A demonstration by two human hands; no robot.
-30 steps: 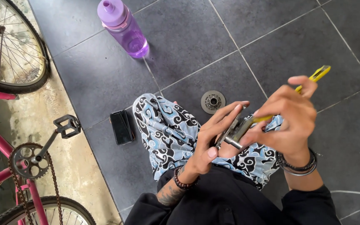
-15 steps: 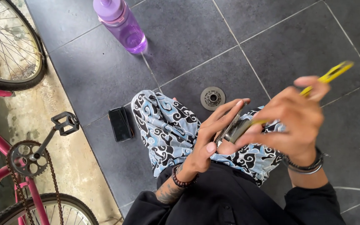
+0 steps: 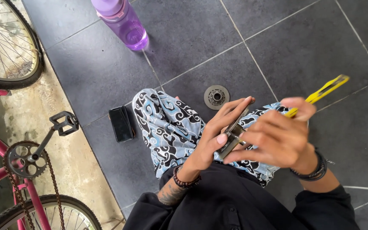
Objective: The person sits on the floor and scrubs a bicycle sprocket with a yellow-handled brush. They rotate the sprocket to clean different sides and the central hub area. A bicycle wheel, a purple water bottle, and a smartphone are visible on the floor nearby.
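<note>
Left hand (image 3: 216,138), centre of the frame: fingers held close together and extended, curled around a small grey metal part (image 3: 231,137), with the thumb laid against its lower edge. The part sits edge-on between the two hands, above the patterned blue, white and black cloth (image 3: 171,127) that covers the person's lap. What kind of part it is cannot be told from this angle.

Right hand (image 3: 280,138), just right of centre: fingers bent and bunched around the handle of a yellow-handled tool (image 3: 320,93). The yellow end sticks out past the knuckles toward the upper right of the frame. The forefinger and lower fingers reach to the metal part and touch it. The working end of the tool is hidden behind the fingers; whether it meets the part cannot be told. A dark bracelet sits on each wrist.

Surroundings: a small round toothed metal disc (image 3: 216,96) lies flat on the dark tiled floor (image 3: 303,47), just above the left fingertips in the frame and apart from them. A black phone (image 3: 121,123) lies on the floor left of the cloth. A purple bottle (image 3: 122,21) stands at the top centre. A pink bicycle (image 3: 5,170), with chainring, chain and pedal showing, fills the left edge
</note>
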